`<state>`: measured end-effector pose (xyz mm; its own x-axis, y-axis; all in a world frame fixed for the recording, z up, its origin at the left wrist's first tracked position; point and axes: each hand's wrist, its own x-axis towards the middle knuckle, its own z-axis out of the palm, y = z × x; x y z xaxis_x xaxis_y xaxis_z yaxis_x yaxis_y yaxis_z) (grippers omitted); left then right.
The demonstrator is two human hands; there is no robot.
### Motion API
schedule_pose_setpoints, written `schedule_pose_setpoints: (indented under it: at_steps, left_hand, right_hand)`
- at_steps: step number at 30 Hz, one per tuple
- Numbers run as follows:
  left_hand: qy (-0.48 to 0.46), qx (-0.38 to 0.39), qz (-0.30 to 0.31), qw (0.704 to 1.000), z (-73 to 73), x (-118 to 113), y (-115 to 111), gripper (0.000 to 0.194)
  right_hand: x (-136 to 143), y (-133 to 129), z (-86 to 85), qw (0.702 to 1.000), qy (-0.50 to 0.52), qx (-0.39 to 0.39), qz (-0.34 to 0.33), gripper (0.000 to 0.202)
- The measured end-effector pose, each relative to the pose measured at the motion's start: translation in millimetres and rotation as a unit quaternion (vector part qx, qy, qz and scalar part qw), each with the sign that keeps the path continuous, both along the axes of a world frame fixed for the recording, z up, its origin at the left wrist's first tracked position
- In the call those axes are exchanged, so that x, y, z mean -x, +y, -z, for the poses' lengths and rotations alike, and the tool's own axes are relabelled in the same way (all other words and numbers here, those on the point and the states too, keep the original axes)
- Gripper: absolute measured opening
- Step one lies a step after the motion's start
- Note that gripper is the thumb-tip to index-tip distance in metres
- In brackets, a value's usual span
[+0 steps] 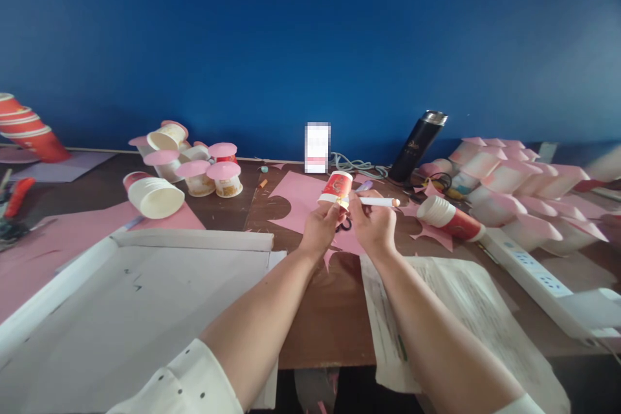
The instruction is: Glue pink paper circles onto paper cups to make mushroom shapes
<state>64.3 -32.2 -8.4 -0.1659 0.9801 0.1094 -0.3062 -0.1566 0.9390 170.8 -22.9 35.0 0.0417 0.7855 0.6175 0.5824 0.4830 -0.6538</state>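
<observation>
My left hand (320, 228) is closed around a small red and white paper cup (336, 187), which it holds tilted above the middle of the table. In my right hand (371, 223) is a white marker (378, 202), its capped-looking rear end pointing right and its other end hidden by my fingers near the cup. Both hands are close together, over pink paper (298, 200) with rounded pieces cut from it. Partly behind my hands lie dark scissor handles (345, 225).
Left are paper cups with pink discs (226, 171), a cup stack (158, 197) and a white box lid (116, 310). Right are a black thermos (418, 147), another cup stack (451, 218), several pink-topped cups (528, 229) and a power strip (528, 275). A blurred white rectangle (317, 147) stands behind.
</observation>
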Motion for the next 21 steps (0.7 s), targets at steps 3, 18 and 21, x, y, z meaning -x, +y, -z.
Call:
schedule_pose_setpoints:
  at_steps: [3, 18, 21]
  left_hand:
    - [0.032, -0.007, 0.002, 0.999, 0.2, 0.9, 0.0, 0.034]
    - [0.022, -0.009, -0.001, 1.0, 0.3, 0.4, 0.6, 0.035]
    - [0.003, -0.007, 0.0, 1.0, 1.5, 0.0, 1.5, 0.033]
  right_hand:
    - [0.1, 0.4, 0.5, 1.0, 0.018, -0.007, 0.003, 0.028]
    - [-0.3, 1.1, 0.1, 1.0, 0.02, -0.004, -0.009, 0.023]
    - [-1.0, -0.2, -0.5, 1.0, 0.001, 0.005, -0.003, 0.025]
